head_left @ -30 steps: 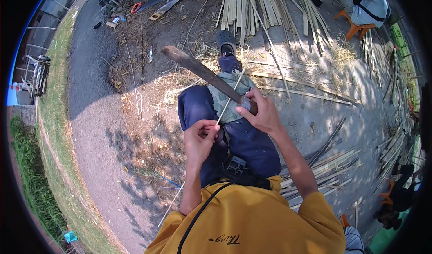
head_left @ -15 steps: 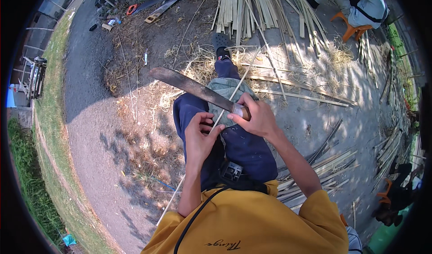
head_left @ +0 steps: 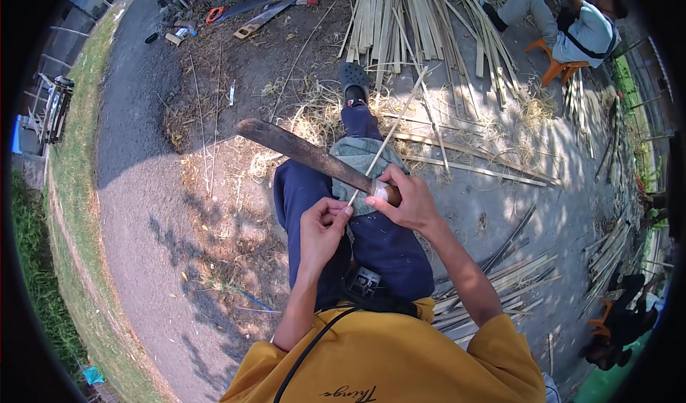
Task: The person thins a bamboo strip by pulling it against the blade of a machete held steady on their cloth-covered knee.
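My right hand (head_left: 409, 199) is closed round the short wooden handle of a machete (head_left: 304, 151), its long dark blade pointing to the left. Under the blade runs a thin pale bamboo strip (head_left: 400, 117), slanting away toward the far right; whether the edge bites into it I cannot tell. Close to the handle, my left hand (head_left: 324, 231) pinches the strip's near part between thumb and fingers. A grey-green cloth (head_left: 354, 151) lies over my leg beneath the blade and strip.
Long split bamboo strips (head_left: 389, 24) lie in a pile ahead, with pale shavings (head_left: 314, 121) around my foot. Two handsaws (head_left: 271, 13) rest at the far left. More strips (head_left: 500, 289) are at my right. A person (head_left: 582, 35) sits on an orange stool (head_left: 561, 63).
The bamboo strip has slid forward through my hands; its tail no longer trails past my left forearm. My left hand has shifted slightly down and right, and the machete stays across the strip.
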Motion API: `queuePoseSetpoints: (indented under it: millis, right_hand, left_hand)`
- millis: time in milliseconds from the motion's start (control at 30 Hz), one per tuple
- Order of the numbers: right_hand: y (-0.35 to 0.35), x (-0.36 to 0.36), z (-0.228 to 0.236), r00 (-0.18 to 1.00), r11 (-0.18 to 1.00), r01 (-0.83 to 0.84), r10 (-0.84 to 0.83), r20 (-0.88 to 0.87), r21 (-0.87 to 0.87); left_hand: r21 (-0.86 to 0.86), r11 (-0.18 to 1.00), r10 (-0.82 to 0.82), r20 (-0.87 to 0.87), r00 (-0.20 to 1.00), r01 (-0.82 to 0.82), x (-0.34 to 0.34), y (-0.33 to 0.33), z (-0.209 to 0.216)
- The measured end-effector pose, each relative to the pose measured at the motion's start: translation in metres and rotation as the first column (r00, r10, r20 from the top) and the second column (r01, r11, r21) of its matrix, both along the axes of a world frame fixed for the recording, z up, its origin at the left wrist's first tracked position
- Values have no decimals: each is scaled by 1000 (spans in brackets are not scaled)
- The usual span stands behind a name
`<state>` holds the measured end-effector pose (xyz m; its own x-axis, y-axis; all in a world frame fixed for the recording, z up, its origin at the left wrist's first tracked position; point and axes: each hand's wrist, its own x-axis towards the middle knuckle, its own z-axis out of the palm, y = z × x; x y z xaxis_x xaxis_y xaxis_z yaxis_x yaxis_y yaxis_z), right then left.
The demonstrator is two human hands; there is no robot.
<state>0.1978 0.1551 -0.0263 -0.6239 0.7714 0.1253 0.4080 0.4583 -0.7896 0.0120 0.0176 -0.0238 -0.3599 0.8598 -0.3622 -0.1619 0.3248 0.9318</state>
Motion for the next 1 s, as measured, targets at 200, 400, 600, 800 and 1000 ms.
queuePoseSetpoints:
  millis: [200,400,600,800,1000]
  right_hand:
    - [1,-1,9,1000,1000,-14,14,26,10]
    - [-6,-4,11,995,994,11,-22,95,108]
    - [-10,-10,10,998,985,31,-39,44,169]
    - [-8,-8,13,989,989,142,-144,45,42]
    - [-10,-9,17,991,989,134,-135,10,59]
  left_hand:
    - [12,999,46,168,985,-48,5,7,-4]
    - [11,995,94,267,959,-100,9,-5,3]
    - [-55,993,116,300,947,-104,-1,-43,11]
    - [-167,982,140,308,941,-92,-24,-146,17]
    - [-226,974,-27,16,1000,30,-33,-124,33]
